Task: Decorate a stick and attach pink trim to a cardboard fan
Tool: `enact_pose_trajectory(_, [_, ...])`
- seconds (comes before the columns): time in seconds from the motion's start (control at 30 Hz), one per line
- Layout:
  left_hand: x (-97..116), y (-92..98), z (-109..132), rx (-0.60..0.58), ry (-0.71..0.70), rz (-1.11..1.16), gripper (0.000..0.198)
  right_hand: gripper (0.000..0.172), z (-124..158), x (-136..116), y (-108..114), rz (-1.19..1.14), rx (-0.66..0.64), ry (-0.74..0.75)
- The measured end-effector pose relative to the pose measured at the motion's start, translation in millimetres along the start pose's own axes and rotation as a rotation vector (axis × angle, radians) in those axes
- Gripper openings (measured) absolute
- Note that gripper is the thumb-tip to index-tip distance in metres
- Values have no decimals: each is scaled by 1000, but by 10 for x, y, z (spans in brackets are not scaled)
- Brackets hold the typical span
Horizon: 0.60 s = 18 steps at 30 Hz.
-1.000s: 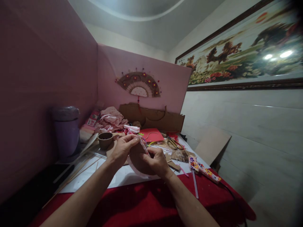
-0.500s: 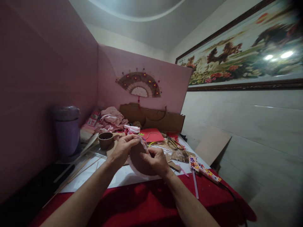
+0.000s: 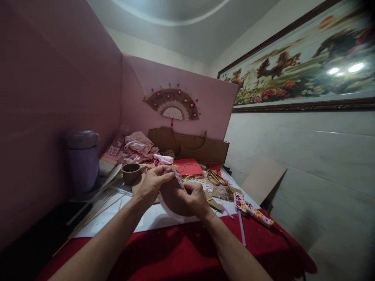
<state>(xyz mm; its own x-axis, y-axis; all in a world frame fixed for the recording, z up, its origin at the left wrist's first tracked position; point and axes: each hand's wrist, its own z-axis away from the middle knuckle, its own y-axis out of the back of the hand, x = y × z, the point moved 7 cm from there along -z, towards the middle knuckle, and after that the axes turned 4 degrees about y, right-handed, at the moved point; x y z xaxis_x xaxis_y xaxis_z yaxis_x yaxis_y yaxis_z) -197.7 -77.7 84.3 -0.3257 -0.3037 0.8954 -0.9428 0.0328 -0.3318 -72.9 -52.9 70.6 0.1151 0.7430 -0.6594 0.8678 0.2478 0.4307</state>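
Between my hands, above the front of the table, is a brown cardboard piece [image 3: 175, 202] with a rounded lower edge and a pale fabric border. It is tilted, its straighter edge facing up and right. My left hand [image 3: 152, 184] pinches the upper end of that edge between thumb and fingers. Lower along the same edge, my right hand [image 3: 195, 200] grips the piece, thumb lying on the brown face. The fingertips behind the cardboard are hidden. Just beyond it lie a red sheet [image 3: 189, 167] and a pink-white roll [image 3: 163, 159].
At left stand a brown cup [image 3: 131, 174] and a purple bin [image 3: 83, 168]. Thin sticks [image 3: 99, 208] lie near them. To the right are scissors [image 3: 216, 178] and a flower-patterned glue gun [image 3: 254, 212] with its cord. A decorated fan [image 3: 172, 103] hangs on the pink panel behind.
My left thumb and fingers have shifted slightly at the upper end of the cardboard piece. The right hand keeps its hold in nearly the same spot.
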Motion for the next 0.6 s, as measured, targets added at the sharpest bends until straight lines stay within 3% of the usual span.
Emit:
enact_pose_trajectory(0.27, [141, 7, 0, 19, -40, 70, 30, 33, -7, -19, 121, -139, 115, 6])
enact_pose_trajectory(0.47, [105, -35, -17, -62, -36, 87, 37, 32, -10, 9, 78, -194, 89, -27])
enact_pose_trajectory(0.6, [63, -44, 11, -76, -8, 22, 31, 32, -9, 31, 27, -211, 63, -32])
